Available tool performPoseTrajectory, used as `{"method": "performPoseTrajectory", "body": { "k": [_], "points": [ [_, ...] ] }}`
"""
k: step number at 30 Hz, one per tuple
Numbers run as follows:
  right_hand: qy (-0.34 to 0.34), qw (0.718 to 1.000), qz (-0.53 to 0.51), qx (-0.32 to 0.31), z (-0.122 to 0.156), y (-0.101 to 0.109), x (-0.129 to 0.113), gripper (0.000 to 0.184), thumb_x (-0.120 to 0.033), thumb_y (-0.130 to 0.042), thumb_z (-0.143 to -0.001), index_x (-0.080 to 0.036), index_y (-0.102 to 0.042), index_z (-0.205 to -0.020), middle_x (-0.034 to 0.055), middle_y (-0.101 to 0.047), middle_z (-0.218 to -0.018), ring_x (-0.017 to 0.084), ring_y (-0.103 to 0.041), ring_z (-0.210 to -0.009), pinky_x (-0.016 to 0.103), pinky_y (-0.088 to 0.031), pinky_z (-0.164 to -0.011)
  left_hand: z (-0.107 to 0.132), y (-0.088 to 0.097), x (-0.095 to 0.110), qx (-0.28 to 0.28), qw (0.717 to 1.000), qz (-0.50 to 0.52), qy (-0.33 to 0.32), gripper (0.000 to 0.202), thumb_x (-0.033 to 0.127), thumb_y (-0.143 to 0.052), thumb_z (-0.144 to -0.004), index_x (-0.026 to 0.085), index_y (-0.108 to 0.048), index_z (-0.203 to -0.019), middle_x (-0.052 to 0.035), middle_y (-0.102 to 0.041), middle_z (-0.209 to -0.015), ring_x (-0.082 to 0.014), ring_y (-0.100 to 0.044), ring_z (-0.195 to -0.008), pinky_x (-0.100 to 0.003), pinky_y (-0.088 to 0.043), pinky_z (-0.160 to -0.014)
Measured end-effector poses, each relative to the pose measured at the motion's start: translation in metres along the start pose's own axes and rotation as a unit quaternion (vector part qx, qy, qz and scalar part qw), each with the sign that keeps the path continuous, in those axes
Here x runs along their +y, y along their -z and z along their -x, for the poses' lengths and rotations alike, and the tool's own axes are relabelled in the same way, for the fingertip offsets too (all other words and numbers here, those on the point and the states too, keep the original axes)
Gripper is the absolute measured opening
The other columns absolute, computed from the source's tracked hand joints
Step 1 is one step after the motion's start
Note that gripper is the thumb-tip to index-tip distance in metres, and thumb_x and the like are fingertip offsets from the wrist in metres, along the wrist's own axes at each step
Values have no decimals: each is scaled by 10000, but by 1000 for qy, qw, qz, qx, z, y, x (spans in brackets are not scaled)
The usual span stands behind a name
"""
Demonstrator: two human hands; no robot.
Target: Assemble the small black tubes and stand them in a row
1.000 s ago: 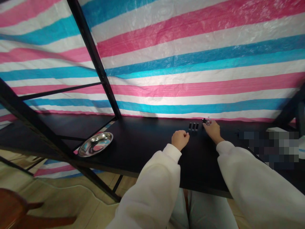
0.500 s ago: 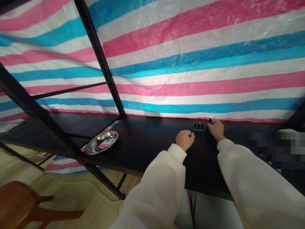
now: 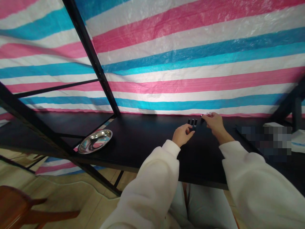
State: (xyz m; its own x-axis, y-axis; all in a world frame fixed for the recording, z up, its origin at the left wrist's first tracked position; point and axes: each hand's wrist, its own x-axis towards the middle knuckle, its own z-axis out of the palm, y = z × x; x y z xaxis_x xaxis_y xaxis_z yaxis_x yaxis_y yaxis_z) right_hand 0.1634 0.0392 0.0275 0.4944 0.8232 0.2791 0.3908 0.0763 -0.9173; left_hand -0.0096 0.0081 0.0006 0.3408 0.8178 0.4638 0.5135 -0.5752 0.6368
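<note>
Three small black sticks with silvery ends (image 3: 192, 122) stand side by side in a short row near the back of the black table (image 3: 145, 136). My left hand (image 3: 183, 135) is just in front of them, thumb and forefinger apart, with nothing visible in it. To the right of the row, my right hand (image 3: 214, 122) pinches a small dark piece (image 3: 202, 118) at the table's back edge. My fingers cover most of that piece, so its kind is unclear.
An oval shiny metal dish (image 3: 95, 142) sits at the left by a black frame post (image 3: 91, 57). A striped plastic sheet (image 3: 181, 76) hangs behind the table. Pale and blurred-out items (image 3: 274, 140) lie at the right. A wooden stool (image 3: 16, 203) stands on the floor.
My left hand has gone from a closed fist to parted fingers, nearer the row of sticks. The right hand keeps its pinch beside the row. The whole view has shifted slightly.
</note>
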Motion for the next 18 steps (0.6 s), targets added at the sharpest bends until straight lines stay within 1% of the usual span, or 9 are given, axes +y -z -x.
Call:
{"method": "performPoseTrajectory", "body": {
  "k": [1,2,4,7,10,14,18],
  "points": [
    [-7,999,-33,-22,7,-1,-4,217,-341,-600,-582,-190,-456,-642,-64,-397,-461,86,-368,-415,223,-335,-409,0,-1,0,6,1000,23,4,260,324,-559,-753,170,-590,-960,17,-578,-692,-83,-505,-613,-196,-405,-631],
    [3,998,-52,-37,14,-2,-6,224,-347,-601,-585,-188,-460,-653,-68,-398,-462,79,-359,-406,216,-321,-400,-1,-1,0,11,999,44,14,269,310,-550,-760,165,-578,-985,18,-578,-699,-74,-496,-589,-191,-407,-614],
    [40,996,-67,-51,27,-6,-7,235,-352,-609,-582,-183,-470,-669,-63,-428,-484,76,-370,-413,212,-314,-407,-2,-2,0,16,996,82,42,250,279,-525,-776,153,-570,-988,15,-580,-710,-56,-471,-531,-180,-402,-563],
    [122,991,-42,-43,44,-11,-5,225,-345,-608,-596,-182,-473,-673,-62,-437,-497,74,-380,-442,211,-320,-451,-4,-2,0,11,988,136,74,247,253,-499,-788,138,-566,-996,1,-595,-740,-33,-442,-448,-168,-376,-467],
    [182,982,4,-57,54,-13,-3,197,-343,-584,-640,-188,-481,-705,-84,-385,-461,74,-362,-441,208,-310,-474,-5,-1,0,-4,978,190,86,278,301,-475,-806,133,-575,-1004,-19,-613,-777,-27,-445,-398,-169,-359,-406],
    [211,974,49,-71,61,-11,-1,213,-370,-576,-669,-188,-502,-750,-93,-364,-455,72,-350,-434,204,-308,-486,-5,-1,1,-7,969,226,99,306,349,-474,-805,117,-597,-962,-5,-592,-662,-39,-465,-378,-176,-372,-413],
    [219,971,38,-84,62,-11,1,246,-392,-562,-691,-172,-534,-797,-91,-358,-458,72,-355,-430,206,-305,-478,-5,-1,3,-5,963,253,94,324,392,-489,-789,107,-601,-896,16,-545,-578,-55,-477,-364,-178,-350,-396]
  ]
}}
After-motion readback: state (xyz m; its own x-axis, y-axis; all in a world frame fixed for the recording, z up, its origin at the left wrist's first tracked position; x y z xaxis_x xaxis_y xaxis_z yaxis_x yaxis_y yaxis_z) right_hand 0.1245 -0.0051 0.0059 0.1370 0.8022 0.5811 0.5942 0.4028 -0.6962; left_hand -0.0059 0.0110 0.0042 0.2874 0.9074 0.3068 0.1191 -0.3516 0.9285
